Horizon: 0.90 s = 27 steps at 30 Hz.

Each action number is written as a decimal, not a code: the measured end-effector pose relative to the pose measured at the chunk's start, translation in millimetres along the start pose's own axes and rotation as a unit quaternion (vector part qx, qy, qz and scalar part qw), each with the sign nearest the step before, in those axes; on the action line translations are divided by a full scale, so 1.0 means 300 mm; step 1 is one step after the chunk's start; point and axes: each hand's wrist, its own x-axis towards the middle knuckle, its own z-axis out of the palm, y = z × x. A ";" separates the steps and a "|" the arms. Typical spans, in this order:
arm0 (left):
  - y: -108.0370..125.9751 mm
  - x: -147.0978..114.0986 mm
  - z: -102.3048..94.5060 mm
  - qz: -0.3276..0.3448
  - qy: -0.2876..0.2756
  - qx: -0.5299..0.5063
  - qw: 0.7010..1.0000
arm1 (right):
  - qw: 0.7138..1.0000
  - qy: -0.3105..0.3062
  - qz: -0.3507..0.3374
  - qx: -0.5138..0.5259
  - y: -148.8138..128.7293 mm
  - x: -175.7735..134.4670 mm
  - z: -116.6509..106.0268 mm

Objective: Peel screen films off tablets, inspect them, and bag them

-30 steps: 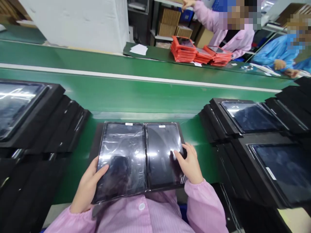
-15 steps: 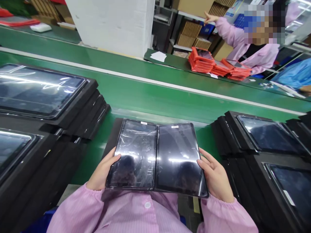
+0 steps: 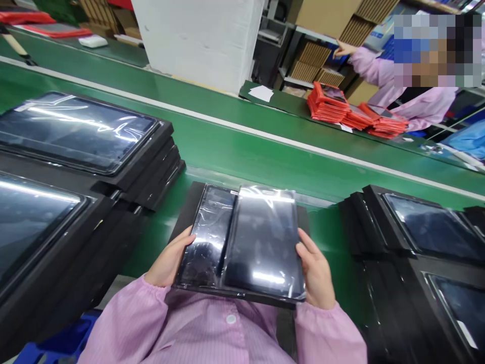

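Observation:
Close in front of me are two dark tablets with glossy plastic film. My left hand (image 3: 172, 258) is closed on the outer edge of the left tablet (image 3: 206, 237), thumb on top. My right hand (image 3: 316, 268) grips the right edge of the right tablet (image 3: 265, 242), which is tilted and overlaps part of the left one. A black tray (image 3: 191, 202) shows under both, at its far left corner and past the right tablet's far edge. The fingers beneath the tablets are hidden.
Stacked black trays with tablets stand at the left (image 3: 140, 167) and right (image 3: 379, 222). Beyond runs a green conveyor belt (image 3: 227, 141) with a pale rail. Across it are red-wrapped stacks (image 3: 328, 103), a white pillar (image 3: 197, 45) and a co-worker in pink (image 3: 435, 108). A blue bin (image 3: 56, 344) sits low left.
The right tablet has moved left over the left tablet, and my right hand has come inward with it. More of the black tray shows on the right. The view has shifted slightly left.

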 end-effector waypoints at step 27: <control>0.103 0.183 0.331 0.222 0.070 0.157 0.960 | 0.913 -0.213 -0.312 -0.153 -0.226 -0.133 0.269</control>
